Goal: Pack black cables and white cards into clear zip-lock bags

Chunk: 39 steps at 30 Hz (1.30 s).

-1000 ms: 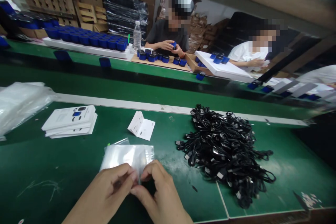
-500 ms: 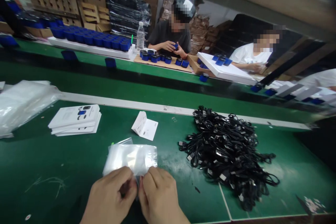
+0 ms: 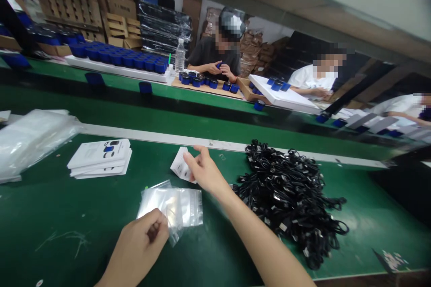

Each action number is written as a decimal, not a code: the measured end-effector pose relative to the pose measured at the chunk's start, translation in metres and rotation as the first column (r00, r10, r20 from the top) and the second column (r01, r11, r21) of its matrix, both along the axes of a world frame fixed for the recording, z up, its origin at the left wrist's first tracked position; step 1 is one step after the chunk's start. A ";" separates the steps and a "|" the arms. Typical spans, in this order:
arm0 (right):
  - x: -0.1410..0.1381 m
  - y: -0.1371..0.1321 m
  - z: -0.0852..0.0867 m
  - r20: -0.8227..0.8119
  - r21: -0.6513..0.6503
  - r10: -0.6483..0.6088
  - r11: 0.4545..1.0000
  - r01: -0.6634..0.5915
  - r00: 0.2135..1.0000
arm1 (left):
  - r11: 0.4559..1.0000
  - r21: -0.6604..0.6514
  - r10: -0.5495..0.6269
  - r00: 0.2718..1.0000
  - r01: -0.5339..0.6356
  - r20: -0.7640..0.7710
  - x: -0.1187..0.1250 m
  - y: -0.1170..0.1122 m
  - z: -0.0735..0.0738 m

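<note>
Zip bag (image 3: 175, 208) flat on green bench mat (image 3: 67, 224), left hand (image 3: 139, 244) pinching its near-left edge, fingers clamped. Right hand (image 3: 205, 170) near far side, thumb and finger apart at folded leaflet (image 3: 178, 166). Tip: keep bag flat, pinch firm.

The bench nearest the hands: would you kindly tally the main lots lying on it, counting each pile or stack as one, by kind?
Zip bag: 1
Folded leaflet: 1
Card stack: 1
Cable pile: 1
Clear bag pile: 1
Total: 5
</note>
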State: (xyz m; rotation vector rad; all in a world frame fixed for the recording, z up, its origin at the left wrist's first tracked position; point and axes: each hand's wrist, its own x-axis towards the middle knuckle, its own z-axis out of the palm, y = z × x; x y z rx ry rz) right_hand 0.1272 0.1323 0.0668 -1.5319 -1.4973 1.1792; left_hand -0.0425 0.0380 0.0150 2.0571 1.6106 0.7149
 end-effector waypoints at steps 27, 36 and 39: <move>0.007 0.028 -0.036 -0.159 -0.196 -0.083 0.979 0.051 0.984 | 0.969 -0.244 0.075 0.991 -0.046 0.110 0.003 0.002 0.006; 0.048 -0.071 0.013 -0.014 0.005 0.038 0.999 -0.038 0.999 | 0.915 -0.379 0.245 0.938 -0.140 0.244 0.006 0.002 0.026; 0.039 -0.103 0.019 0.244 0.012 0.259 0.963 -0.270 0.935 | 0.922 -0.361 0.243 0.938 -0.144 0.248 0.010 0.003 0.027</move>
